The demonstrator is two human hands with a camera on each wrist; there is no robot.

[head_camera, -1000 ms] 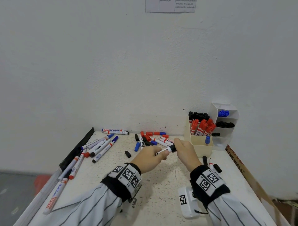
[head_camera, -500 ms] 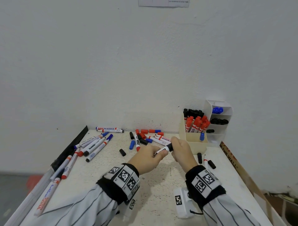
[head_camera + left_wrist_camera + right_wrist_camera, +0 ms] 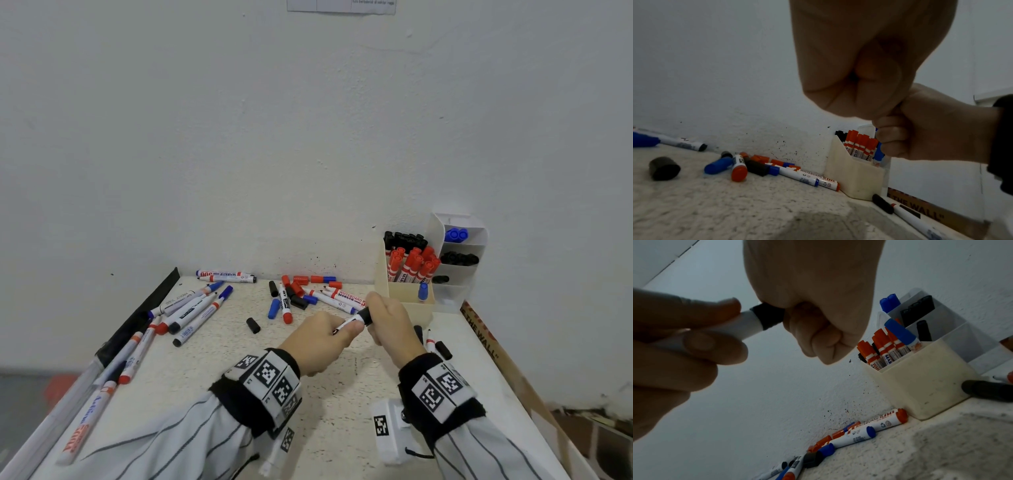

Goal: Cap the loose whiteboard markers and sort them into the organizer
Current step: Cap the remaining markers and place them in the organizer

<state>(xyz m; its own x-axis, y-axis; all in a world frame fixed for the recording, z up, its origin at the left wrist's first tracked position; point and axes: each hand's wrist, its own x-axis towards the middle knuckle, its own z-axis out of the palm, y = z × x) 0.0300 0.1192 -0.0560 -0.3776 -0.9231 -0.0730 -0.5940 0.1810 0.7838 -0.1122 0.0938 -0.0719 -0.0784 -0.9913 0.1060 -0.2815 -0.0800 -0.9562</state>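
Above the table's middle I hold a white marker (image 3: 352, 321) between both hands. My left hand (image 3: 317, 341) pinches its barrel (image 3: 748, 324) with thumb and fingers. My right hand (image 3: 390, 323) is curled round the black cap (image 3: 365, 314), which sits on the marker's end (image 3: 767, 318). The cream organizer (image 3: 404, 298) at the back right holds several red-capped and black-capped markers plus one blue (image 3: 423, 291). A white tiered organizer (image 3: 457, 291) behind it holds blue and black caps or markers.
Loose markers and red, blue and black caps lie in a pile (image 3: 301, 296) by the wall. More markers (image 3: 191, 308) lie at the left, along a black-edged board (image 3: 137, 322). A black cap (image 3: 253, 325) lies alone. Markers (image 3: 431, 342) rest right of my right hand.
The hands stay together on the marker with the cap on its end; the hands have barely moved. The camera view shifted slightly.
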